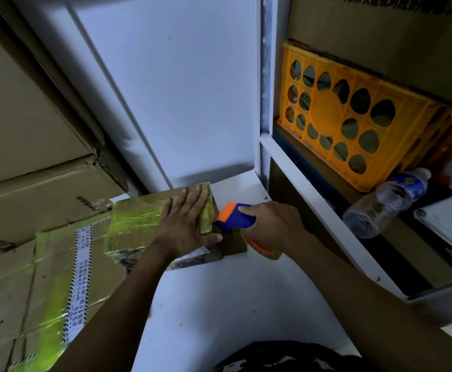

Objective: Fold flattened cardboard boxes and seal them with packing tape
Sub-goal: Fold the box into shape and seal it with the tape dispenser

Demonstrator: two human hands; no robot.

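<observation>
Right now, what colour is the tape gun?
The tape gun is blue with orange parts, clearest in the head view.

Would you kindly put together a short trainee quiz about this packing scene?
1. True or false: the left hand lies flat on the small cardboard box wrapped in yellow-green tape.
2. The right hand grips: A) scissors B) a blue-and-orange plastic tape dispenser C) a marker.
3. Which clear plastic object lies by the orange perforated plastic crate?
Key: 1 true; 2 B; 3 a water bottle.
</observation>
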